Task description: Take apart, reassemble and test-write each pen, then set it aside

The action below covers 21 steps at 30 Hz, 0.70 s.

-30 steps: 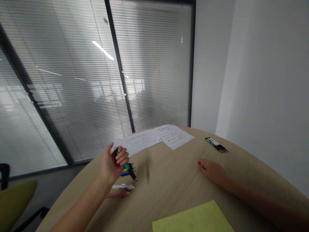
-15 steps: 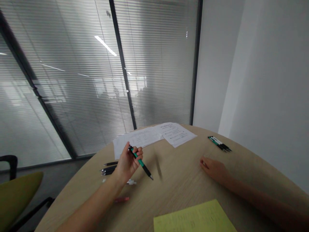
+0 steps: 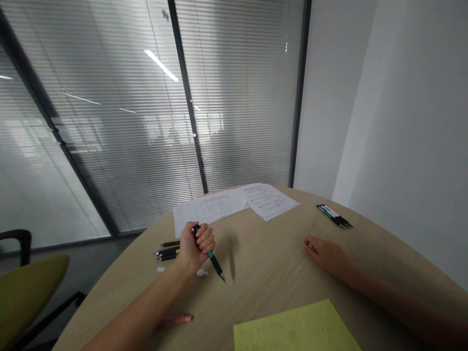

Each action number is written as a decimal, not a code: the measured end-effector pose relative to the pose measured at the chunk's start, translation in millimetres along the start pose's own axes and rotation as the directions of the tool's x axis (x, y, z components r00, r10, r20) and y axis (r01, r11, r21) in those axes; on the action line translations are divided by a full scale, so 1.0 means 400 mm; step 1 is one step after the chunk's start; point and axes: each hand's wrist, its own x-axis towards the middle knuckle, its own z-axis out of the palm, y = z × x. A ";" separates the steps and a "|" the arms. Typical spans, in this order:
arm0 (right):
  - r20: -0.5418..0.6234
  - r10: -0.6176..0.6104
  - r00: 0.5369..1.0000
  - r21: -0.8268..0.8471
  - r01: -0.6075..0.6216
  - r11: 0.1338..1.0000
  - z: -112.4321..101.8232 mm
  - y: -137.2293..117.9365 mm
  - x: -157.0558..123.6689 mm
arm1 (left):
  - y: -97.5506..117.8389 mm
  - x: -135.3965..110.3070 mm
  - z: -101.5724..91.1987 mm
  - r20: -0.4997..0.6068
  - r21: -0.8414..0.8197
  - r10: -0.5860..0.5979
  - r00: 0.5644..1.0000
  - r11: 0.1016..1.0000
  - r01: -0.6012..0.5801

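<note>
My left hand (image 3: pixel 197 247) is wrapped in a fist round a green and black pen (image 3: pixel 215 265), its tip slanting down to the right above the table. Behind that hand lie several dark pens (image 3: pixel 167 254), partly covered by it. A white pen (image 3: pixel 202 272) shows below the wrist. Something pinkish (image 3: pixel 179 319) pokes out beside my left forearm; I cannot make out what it is. My right hand (image 3: pixel 325 253) rests on the tabletop, fingers curled closed, with nothing visible in them. Beyond it is a group of green, white and black pens (image 3: pixel 334 216).
The round wooden table (image 3: pixel 270 263) has printed sheets (image 3: pixel 270 201) at its far edge. Nearest to me lies a yellow sheet (image 3: pixel 292 327) with writing. A green chair (image 3: pixel 32 292) stands at the left. Blinds behind glass and a white wall (image 3: pixel 413 146) lie beyond.
My left fingers have closed tighter round the pen, and its tip has dropped and swung slightly left, pointing more steeply down. The pinkish thing has shifted nearer to me. My right hand stays put.
</note>
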 end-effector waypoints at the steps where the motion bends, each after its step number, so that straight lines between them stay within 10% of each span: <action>1: 0.003 0.000 1.000 -0.002 0.000 1.000 -0.001 0.000 0.000 | 0.000 0.000 0.000 0.000 -0.005 0.010 1.000 1.000 -0.010; 16: -0.031 -0.022 0.999 -0.016 0.021 1.000 -0.006 -0.019 -0.002 | 0.007 -0.004 0.019 0.008 -0.069 0.049 0.999 0.996 -0.048; 21: -0.061 -0.385 0.921 0.090 0.389 0.917 -0.079 -0.202 -0.069 | 0.027 -0.008 0.029 0.013 -0.080 0.080 0.997 0.994 -0.079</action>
